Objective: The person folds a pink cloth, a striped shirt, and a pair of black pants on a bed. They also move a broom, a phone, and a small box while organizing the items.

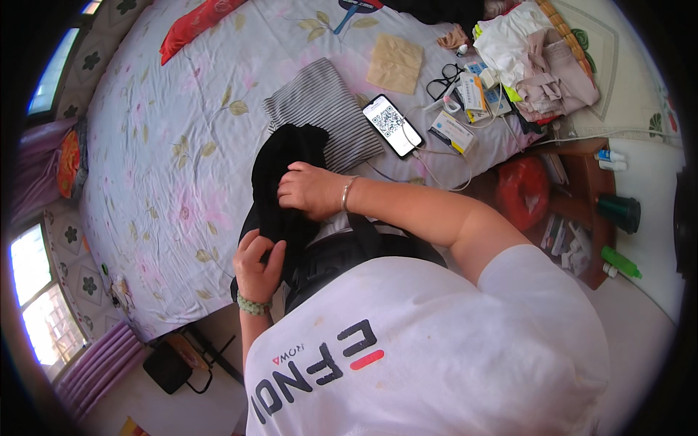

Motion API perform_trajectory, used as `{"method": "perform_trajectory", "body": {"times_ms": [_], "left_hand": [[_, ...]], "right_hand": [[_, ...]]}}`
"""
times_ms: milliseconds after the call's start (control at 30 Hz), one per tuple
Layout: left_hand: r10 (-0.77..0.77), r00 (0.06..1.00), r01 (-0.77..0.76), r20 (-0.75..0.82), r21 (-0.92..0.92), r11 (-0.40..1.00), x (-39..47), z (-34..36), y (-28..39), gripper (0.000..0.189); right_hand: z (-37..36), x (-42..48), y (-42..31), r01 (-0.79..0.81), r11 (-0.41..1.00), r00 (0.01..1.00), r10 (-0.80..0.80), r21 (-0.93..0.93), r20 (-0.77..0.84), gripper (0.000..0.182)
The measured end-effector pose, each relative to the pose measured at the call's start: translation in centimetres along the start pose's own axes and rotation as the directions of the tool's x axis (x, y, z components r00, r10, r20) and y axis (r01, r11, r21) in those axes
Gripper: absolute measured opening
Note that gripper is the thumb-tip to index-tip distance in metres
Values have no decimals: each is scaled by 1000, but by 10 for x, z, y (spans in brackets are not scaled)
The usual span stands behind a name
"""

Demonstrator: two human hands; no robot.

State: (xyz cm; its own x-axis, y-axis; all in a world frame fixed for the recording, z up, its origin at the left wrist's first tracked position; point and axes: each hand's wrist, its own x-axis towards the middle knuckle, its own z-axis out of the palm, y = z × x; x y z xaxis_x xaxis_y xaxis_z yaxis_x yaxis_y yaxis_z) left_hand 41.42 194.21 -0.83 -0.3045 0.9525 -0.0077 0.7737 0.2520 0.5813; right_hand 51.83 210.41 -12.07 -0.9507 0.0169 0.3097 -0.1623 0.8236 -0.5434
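Note:
A black cloth garment lies bunched at the near side of the bed and reaches down to my lap. My right hand, with a silver bangle at its wrist, has its fingers curled into the black cloth. Lower and to the left, my left hand rests against the garment's edge, fingers bent and thumb apart. A green bead bracelet circles that wrist. Whether the left fingertips pinch cloth is hidden. Just beyond the garment is a grey-and-black striped folded cloth, partly covered by it.
Right of the striped cloth lies a lit smartphone with a cable. Medicine boxes, eyeglasses and a power strip crowd the bed's right edge near piled clothes. A wooden cabinet stands at right, a black chair below left.

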Motion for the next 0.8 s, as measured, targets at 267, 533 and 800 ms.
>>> {"method": "perform_trajectory", "body": {"times_ms": [267, 533, 800], "left_hand": [[-119, 922, 147, -369, 48, 988, -8, -22, -14, 24], [-323, 890, 368, -321, 87, 926, -13, -13, -48, 18], [-269, 963, 268, 21, 29, 963, 2, -5, -52, 14]], "right_hand": [[23, -39, 27, -198, 974, 961, 215, -109, 173, 15], [15, -56, 31, -148, 980, 989, 146, -135, -21, 6], [9, -64, 45, -254, 963, 955, 234, -96, -181, 7]]}}
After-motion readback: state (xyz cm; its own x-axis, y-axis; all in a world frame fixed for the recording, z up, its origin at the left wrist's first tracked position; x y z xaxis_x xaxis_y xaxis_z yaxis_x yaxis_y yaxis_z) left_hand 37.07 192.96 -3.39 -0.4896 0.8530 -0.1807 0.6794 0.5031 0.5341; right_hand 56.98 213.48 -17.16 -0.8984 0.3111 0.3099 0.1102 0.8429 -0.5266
